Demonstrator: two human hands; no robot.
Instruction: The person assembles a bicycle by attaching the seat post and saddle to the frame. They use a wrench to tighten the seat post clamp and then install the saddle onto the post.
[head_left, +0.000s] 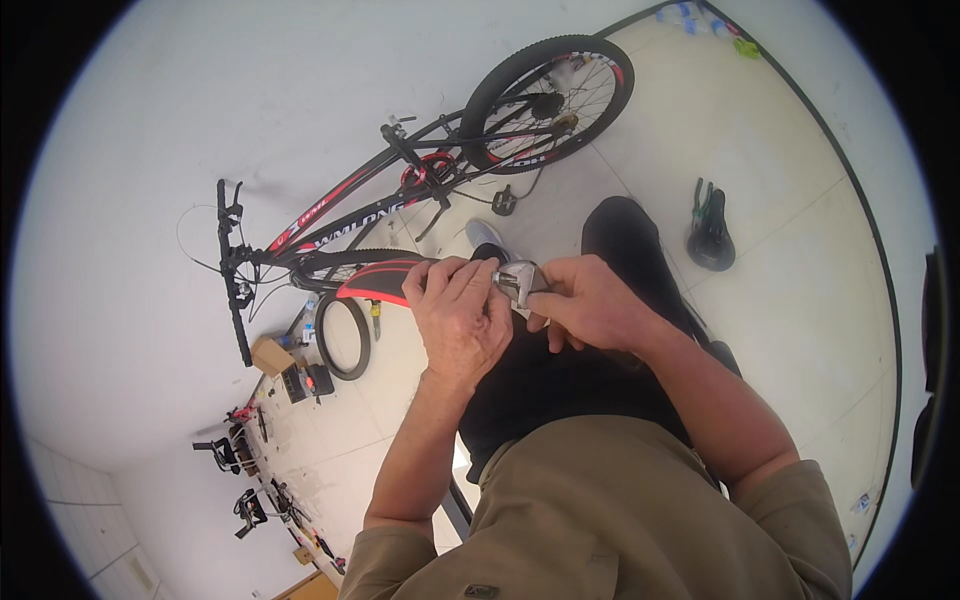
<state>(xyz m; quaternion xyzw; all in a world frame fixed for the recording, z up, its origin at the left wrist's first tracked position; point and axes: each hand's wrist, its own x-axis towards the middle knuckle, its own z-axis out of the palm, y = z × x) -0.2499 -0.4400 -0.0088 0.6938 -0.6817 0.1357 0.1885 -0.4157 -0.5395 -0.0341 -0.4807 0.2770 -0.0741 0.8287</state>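
Observation:
In front of my lap, my left hand [458, 318] is closed around the end of a black and red bicycle mudguard [378, 280], whose broad tip points left. My right hand [595, 303] grips a silver adjustable wrench [519, 281]; the jaw end sits right beside my left fingertips, at the mudguard's narrow end. Whatever lies between the jaws is hidden by the fingers. Beyond my hands a black and red mountain bike [360, 215] stands along the white wall, handlebar to the left and rear wheel [548, 105] to the upper right.
A black bicycle saddle [710, 240] lies on the tiled floor to the right. At the left, a loose tyre [364, 345], a cardboard box [270, 356] and a dark tool case [297, 384] stand near the wall. More bike parts [245, 510] are strewn farther back along it.

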